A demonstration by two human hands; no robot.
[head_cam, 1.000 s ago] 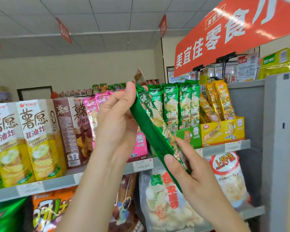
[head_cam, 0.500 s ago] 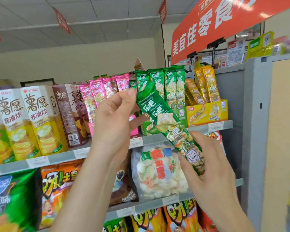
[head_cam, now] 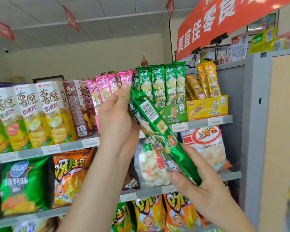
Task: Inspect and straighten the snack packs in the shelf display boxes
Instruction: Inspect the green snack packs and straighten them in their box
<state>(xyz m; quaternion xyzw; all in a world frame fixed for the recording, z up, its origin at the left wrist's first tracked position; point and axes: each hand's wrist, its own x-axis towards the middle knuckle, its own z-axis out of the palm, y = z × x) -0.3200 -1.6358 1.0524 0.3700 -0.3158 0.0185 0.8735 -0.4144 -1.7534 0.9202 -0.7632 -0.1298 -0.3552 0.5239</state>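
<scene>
Green pack [head_cam: 159,131] is out of the display, held in the air in front of the shelf [head_cam: 199,122], both hands on it. Left hand [head_cam: 115,118] has the top end: thumb up by the seal, palm against the side, fingers hidden behind the film. Right hand [head_cam: 203,186] has the bottom end, thumb across the front, fingers wrapped under. Neither hand is free.

Key geometry: the long axis runs diagonally, top end up-left, bottom end down-right. Green box [head_cam: 174,113] sits just behind and right of the pack's upper half, so the left hand is nearer to it. The right hand is well below that shelf level. Standing packs [head_cam: 164,84] in the box are upright, fronts out. The held pack shows its barcode [head_cam: 148,108] side.

My read: this is the inspect step. To go back, the pack needs rotating to vertical, front turned outward, bottom end leading into the box.

Materials: glossy metallised film, long slim pillow shape, crimped end seals, creases and glare along it. Likely slippery, contents probably crushable. The box is printed cardboard with a low front. Pink packs [head_cam: 107,84] to the left and yellow box [head_cam: 208,108] to the right, same format.
</scene>
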